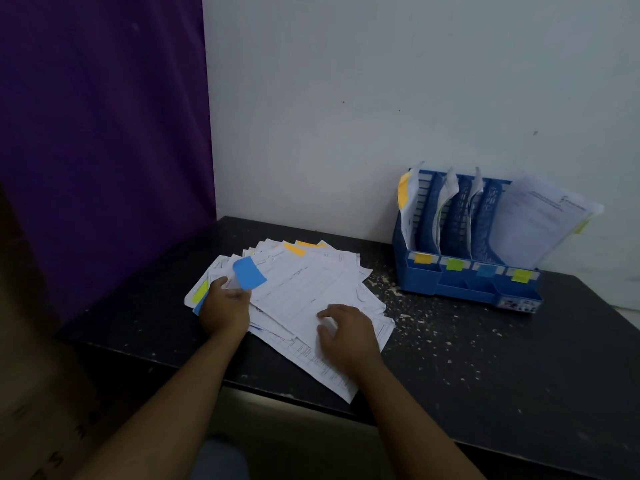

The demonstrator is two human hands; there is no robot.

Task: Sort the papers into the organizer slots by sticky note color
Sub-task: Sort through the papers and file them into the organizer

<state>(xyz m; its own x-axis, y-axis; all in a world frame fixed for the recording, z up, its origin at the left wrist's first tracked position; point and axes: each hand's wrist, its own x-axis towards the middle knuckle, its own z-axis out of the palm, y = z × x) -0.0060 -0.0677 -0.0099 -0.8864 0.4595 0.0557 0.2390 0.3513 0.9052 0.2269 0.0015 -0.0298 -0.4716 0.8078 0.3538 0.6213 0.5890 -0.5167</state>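
two bare forearms reach forward from the bottom edge over a black, paint-flecked counter [485, 358]. the left hand [225, 308] lies knuckles up on the left side of a fanned pile of papers [311, 282], its fingers curled and its thumb and fingertips pinching the lower edge of a blue sticky note [249, 273], which sticks up just beyond the fingertips. just left of that hand a yellow-green sticky note [200, 292] shows on a lower sheet, and a sliver of blue peeks out beneath the wrist side. the right hand [348, 329] rests palm down on the top sheet of the same pile, near the left hand but apart from it, fingers spread and loosely bent with the tips touching the paper, gripping nothing. beyond both hands, at the far edge of the pile, orange sticky notes [294, 249] show on several sheets. well beyond and to the right of the right hand stands a blue organizer [460, 289] against the white wall [346, 98], its four slots already holding upright or leaning sheets. its front labels, from nearest the hands outward, are orange [423, 258], green [454, 264], blue [486, 270] and yellow-green [520, 276]. a purple curtain [104, 150] hangs to the left of the left hand.
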